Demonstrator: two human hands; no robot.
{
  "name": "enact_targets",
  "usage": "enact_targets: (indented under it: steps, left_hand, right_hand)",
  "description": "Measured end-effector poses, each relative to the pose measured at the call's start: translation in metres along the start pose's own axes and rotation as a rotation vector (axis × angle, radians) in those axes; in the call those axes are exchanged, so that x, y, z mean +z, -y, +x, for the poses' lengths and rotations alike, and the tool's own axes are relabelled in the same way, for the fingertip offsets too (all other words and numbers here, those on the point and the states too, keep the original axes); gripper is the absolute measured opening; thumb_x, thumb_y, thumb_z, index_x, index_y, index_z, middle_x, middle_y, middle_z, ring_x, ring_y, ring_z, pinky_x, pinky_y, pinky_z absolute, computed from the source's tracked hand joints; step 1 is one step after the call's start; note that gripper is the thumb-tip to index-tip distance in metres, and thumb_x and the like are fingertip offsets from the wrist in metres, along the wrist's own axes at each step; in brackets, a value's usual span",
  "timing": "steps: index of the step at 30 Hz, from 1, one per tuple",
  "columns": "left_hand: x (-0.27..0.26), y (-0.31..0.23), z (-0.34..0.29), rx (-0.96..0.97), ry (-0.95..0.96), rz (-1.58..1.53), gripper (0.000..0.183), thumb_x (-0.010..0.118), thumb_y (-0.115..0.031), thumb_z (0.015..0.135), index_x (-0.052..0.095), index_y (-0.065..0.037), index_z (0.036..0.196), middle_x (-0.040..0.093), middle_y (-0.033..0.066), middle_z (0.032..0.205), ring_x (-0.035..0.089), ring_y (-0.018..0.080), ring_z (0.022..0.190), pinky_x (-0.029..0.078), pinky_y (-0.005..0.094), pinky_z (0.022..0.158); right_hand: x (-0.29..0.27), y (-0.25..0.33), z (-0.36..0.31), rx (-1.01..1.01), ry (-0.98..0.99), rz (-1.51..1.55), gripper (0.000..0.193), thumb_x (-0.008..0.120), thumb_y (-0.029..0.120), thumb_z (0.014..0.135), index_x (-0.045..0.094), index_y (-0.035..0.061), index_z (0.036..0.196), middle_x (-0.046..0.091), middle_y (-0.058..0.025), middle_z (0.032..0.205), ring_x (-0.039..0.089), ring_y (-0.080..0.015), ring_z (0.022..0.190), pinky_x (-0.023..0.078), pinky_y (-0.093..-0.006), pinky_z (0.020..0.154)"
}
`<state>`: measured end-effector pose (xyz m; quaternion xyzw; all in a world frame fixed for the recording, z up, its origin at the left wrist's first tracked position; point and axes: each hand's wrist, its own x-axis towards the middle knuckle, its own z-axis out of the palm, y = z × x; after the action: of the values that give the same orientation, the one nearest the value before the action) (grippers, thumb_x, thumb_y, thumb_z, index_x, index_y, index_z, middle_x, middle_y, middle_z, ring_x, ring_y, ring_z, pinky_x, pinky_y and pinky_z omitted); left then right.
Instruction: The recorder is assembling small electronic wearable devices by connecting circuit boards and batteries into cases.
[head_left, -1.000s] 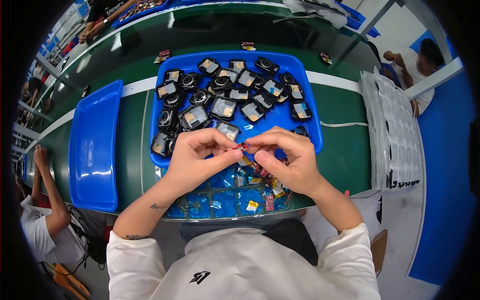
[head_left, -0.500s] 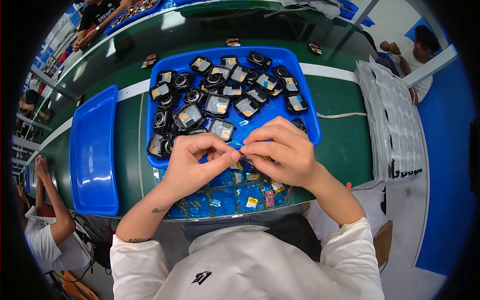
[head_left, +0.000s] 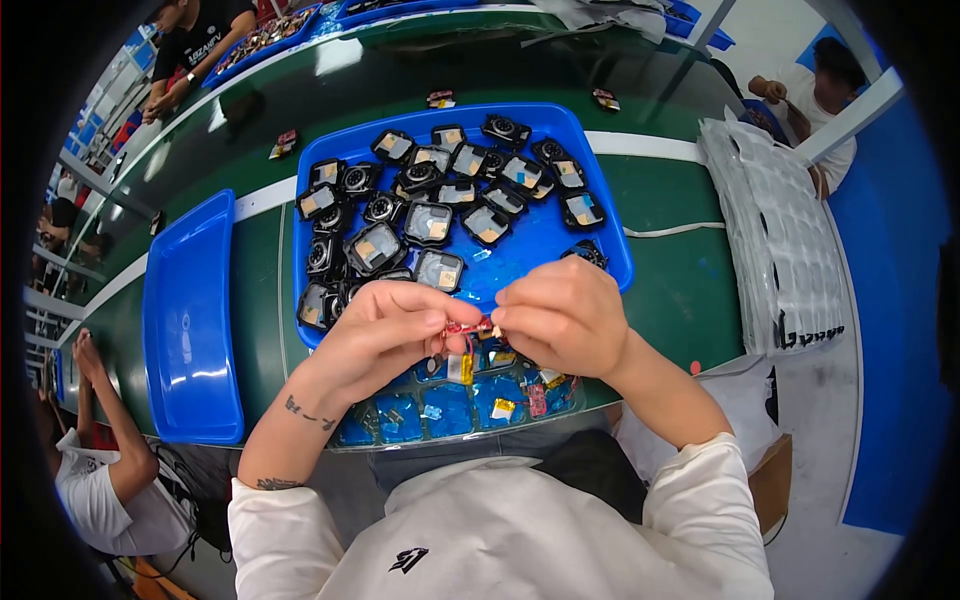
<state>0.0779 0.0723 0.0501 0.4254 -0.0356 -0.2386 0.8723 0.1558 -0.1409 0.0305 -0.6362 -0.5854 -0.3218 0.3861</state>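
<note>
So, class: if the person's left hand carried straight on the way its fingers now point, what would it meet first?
The left hand points right, toward the right hand. It would probably first meet that hand's fingertips, with only the small red part pinched between them.

Your left hand (head_left: 375, 335) and right hand (head_left: 560, 315) meet fingertip to fingertip in front of your chest, fingers curled and pinched, both forearms angling inward from white sleeves.
</note>
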Motion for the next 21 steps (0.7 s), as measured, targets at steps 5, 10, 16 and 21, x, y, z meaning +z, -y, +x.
enact_targets:
  steps: [5,10,16,21]
  left_hand:
    - [0.010,0.008,0.002,0.361,-0.194,0.311,0.024,0.066,0.001,0.081,0.064,0.007,0.105,0.067,0.0150,0.096,0.064,0.0165,0.084,0.050,0.0219,0.072]
    - [0.008,0.011,0.002,0.487,-0.343,0.744,0.016,0.073,0.002,0.075,0.071,0.002,0.091,0.065,0.0064,0.082,0.055,0.0072,0.067,0.041,0.0187,0.058]
    - [0.010,0.010,0.003,0.723,-0.421,1.149,0.013,0.075,-0.003,0.071,0.072,-0.003,0.084,0.062,0.0029,0.075,0.050,0.0047,0.060,0.035,0.0185,0.054]
    - [0.012,0.013,0.001,0.583,-0.410,0.980,0.010,0.072,-0.004,0.074,0.070,-0.001,0.083,0.061,0.0009,0.074,0.048,0.0031,0.064,0.035,0.0190,0.055]
  right_hand:
    - [0.000,-0.001,0.010,0.134,-0.190,0.108,0.040,0.073,0.000,0.059,0.062,0.0059,0.097,0.062,-0.0059,0.089,0.058,-0.0219,0.070,0.046,-0.0285,0.058]
    - [0.001,0.009,0.010,0.165,-0.086,0.208,0.039,0.083,0.013,0.059,0.065,0.0062,0.093,0.061,-0.0055,0.084,0.055,-0.0209,0.068,0.045,-0.0278,0.055]
    - [0.001,0.011,0.011,0.297,-0.056,0.211,0.026,0.083,0.012,0.060,0.067,0.0049,0.080,0.062,-0.0056,0.073,0.054,-0.0199,0.064,0.043,-0.0274,0.054]
    - [0.002,0.011,0.013,0.432,-0.072,0.279,0.018,0.076,0.003,0.064,0.068,0.0038,0.079,0.065,-0.0072,0.075,0.056,-0.0197,0.064,0.044,-0.0282,0.055]
